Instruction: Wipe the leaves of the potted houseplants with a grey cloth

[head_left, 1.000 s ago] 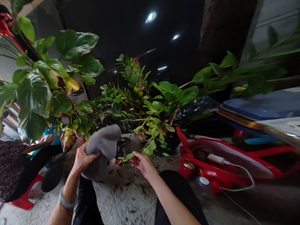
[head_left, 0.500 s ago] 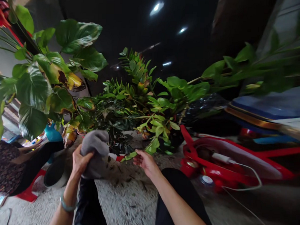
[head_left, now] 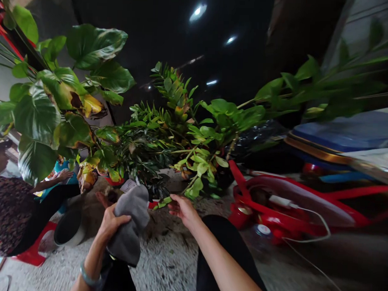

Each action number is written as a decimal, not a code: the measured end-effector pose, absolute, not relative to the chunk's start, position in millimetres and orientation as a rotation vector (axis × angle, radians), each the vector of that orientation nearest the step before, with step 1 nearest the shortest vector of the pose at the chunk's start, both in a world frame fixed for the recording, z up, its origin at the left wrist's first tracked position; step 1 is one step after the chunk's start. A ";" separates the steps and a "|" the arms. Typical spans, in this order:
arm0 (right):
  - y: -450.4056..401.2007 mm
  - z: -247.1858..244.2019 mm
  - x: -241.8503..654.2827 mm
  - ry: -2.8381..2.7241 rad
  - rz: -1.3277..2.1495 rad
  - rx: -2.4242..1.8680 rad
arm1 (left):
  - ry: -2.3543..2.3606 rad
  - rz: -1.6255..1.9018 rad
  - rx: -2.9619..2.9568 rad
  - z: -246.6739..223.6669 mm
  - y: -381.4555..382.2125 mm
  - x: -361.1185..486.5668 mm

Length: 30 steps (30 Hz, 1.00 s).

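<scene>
My left hand (head_left: 110,223) grips a grey cloth (head_left: 130,224), thumb on top, and the cloth hangs down over my left knee. My right hand (head_left: 183,209) is closed at the tip of a low plant stem (head_left: 197,186), its fingers against the small green leaves there. That stem leans out from a leafy potted plant (head_left: 225,117) in front of me. The curled fingers partly hide what lies between them. Darker, fine-leaved foliage (head_left: 149,161) stands just beyond the cloth.
A large broad-leaved plant (head_left: 39,114) fills the left. Below it a person in patterned clothing (head_left: 12,211) sits by a dark bucket (head_left: 69,226) and a red stool (head_left: 34,246). To the right are a red frame with a white cable (head_left: 281,202) and a blue-topped stack (head_left: 337,131).
The cloth in my left hand has swung right and opened out downward. My right hand stays at the stem. The seated person's hand has shifted, and the view has turned slightly right.
</scene>
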State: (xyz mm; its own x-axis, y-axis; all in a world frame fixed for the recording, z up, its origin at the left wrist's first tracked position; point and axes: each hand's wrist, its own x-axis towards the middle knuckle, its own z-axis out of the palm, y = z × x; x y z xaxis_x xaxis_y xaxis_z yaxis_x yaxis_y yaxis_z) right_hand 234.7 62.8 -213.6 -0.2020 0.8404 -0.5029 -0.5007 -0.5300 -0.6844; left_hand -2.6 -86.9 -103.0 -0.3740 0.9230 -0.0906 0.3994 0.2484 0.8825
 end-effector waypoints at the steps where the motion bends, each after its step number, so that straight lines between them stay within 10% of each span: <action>1: 63.4 -214.4 236.0 -0.466 1.864 -1.112 | 1.919 1.121 1.204 -90.4 -87.7 -4.5; 7: 58.9 -210.5 235.8 -0.471 1.856 -1.035 | 2.034 1.431 1.301 -65.4 -33.6 12.4; 13: 56.8 -213.5 239.0 -0.475 1.844 -1.047 | 1.855 0.935 1.476 -102.3 -35.6 42.2; 22: 56.9 -210.9 248.9 -0.481 1.831 -1.024 | 1.885 1.383 1.656 -10.8 11.9 55.5; 30: 54.8 -208.2 252.0 -0.475 1.828 -1.029 | 1.863 0.658 1.836 -65.0 16.4 62.3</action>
State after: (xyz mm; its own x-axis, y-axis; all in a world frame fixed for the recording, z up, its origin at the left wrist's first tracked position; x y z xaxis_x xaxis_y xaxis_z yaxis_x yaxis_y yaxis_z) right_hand 252.0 54.8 -208.2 -0.1935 0.8747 -0.4444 -0.5474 -0.4722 -0.6909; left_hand 62.3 16.4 -65.0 -0.0209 0.9996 0.0188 0.7899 0.0050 0.6132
